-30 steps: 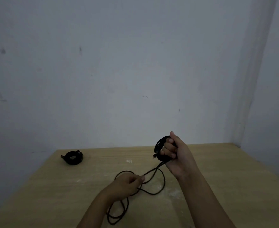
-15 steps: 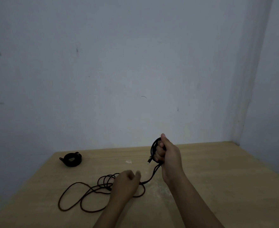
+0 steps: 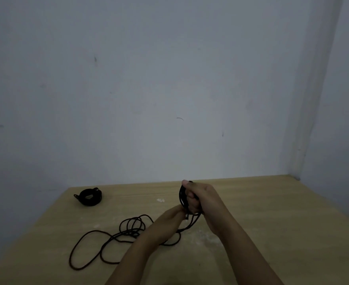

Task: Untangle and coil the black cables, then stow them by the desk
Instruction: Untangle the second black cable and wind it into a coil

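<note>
On the desk (image 3: 272, 212) a loose cable (image 3: 107, 239) sprawls left of centre, its end wound into loops gripped by the right hand (image 3: 198, 198), the left hand (image 3: 169, 219) pinching it just below, a coil (image 3: 90, 197) far left.

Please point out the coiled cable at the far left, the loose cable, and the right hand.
coiled cable (image 3: 89, 197), head view, on its ring.
loose cable (image 3: 81, 243), head view, on its left loop.
right hand (image 3: 200, 199), head view, on its back.
</note>
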